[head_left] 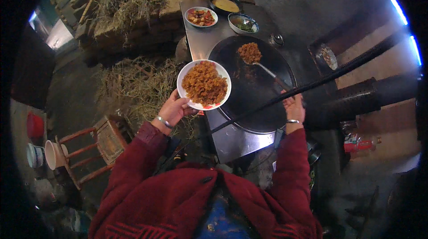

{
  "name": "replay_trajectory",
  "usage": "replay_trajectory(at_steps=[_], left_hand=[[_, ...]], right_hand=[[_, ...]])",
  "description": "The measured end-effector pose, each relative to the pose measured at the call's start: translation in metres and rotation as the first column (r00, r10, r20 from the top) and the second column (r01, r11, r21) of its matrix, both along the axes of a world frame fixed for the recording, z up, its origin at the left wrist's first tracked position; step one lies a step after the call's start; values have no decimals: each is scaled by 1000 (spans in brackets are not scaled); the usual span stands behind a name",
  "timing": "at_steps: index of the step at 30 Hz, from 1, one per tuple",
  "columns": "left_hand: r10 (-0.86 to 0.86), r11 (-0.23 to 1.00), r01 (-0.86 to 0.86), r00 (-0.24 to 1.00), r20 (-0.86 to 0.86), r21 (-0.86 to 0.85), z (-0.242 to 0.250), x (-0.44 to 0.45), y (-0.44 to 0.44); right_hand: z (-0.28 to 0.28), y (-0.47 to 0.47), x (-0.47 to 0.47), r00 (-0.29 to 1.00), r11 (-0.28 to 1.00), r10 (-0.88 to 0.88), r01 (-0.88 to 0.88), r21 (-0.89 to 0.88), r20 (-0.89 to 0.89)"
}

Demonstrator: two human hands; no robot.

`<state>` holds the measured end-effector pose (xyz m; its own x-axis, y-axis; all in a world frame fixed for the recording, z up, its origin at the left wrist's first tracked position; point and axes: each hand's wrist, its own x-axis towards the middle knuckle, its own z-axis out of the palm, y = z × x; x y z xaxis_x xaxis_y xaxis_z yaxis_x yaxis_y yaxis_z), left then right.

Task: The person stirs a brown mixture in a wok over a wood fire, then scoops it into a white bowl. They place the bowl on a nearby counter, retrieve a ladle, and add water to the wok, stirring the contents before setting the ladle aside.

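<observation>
My left hand (175,107) grips the near-left rim of a white plate (226,71) with a red pattern. Brown, crumbly cooked food (204,85) is heaped on it. The plate is held up beside a large black wok (254,102), overlapping its left rim in view. My right hand (295,107) holds the handle of a metal spatula (267,70) at the wok's right side. A mound of the same brown food (249,52) covers the spatula's blade, over the far part of the wok. A few brown bits cling to the wok's surface.
The wok sits in a metal-topped stove (234,147). At its far end stand a plate of red and pale food (201,17), a bowl with greens (243,23) and a dark bowl of yellow food (226,5). A wooden chair (108,140) and straw (140,88) are left; a stovepipe (354,97) is right.
</observation>
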<state>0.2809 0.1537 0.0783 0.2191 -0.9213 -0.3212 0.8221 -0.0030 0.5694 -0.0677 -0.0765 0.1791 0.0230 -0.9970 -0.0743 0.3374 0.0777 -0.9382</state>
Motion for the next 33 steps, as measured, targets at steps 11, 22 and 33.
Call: replay_trajectory(at_steps=[11, 22, 33], left_hand=[[-151, 987, 148, 987, -49, -68, -31, -6, -42], [-246, 968, 245, 969, -5, -43, -6, -7, -31], [-286, 957, 285, 958, -6, -59, -9, -6, -30]], right_hand=[[155, 143, 29, 844, 981, 67, -153, -119, -532], [197, 195, 85, 609, 935, 145, -342, -93, -780], [215, 215, 78, 595, 871, -6, -392, -297, -804]])
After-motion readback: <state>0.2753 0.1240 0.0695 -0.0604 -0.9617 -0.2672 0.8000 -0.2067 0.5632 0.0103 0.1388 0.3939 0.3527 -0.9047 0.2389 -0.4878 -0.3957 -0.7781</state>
